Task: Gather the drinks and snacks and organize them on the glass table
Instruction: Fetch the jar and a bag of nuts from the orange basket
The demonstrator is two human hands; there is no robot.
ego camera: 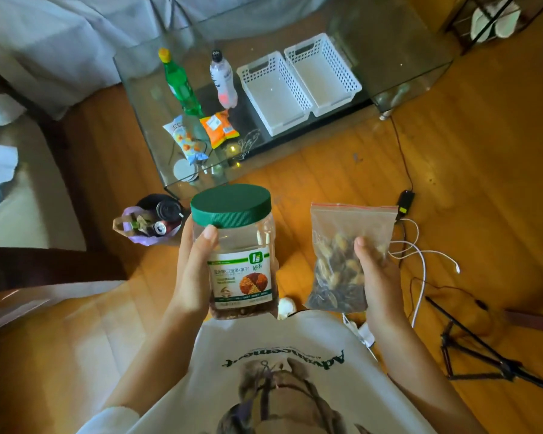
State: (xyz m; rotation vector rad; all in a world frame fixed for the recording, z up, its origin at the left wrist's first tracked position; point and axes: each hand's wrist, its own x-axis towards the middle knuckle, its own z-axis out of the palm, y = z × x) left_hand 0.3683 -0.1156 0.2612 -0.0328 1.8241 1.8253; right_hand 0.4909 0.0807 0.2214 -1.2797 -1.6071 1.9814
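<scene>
**Two snacks in hand, on the way to the glass table**

The nut jar (242, 258), clear plastic with a green screw lid and only its bottom part filled, is upright in the left hand (195, 270), whose fingers wrap its side with the thumb pressed just under the lid. Beside it, apart from it, the right hand (376, 270) grasps a zip bag of mixed nuts (342, 255) from behind, thumb across the front, the bag hanging with its red seal on top. Both are carried above the wooden floor, short of the glass table (395, 54).

On the table stand a green bottle (179, 83) and a clear bottle (223, 79), near each other; in front of them lie a blue-white snack packet (185, 139) and an orange snack packet (220, 128). To the right, two white baskets (298, 83) sit side by side, with nothing in them.

This looks like the gathering step, with sorting not yet done. The next move probably calls for carrying both loads forward and setting them down, either by the packets or into a basket. The jar needs a level landing on the glass; the soft bag will slump, so a basket would suit it.

On the floor near the table's corner stands a small bin (151, 220) with cans inside; cables (420, 261) trail to the right.
</scene>
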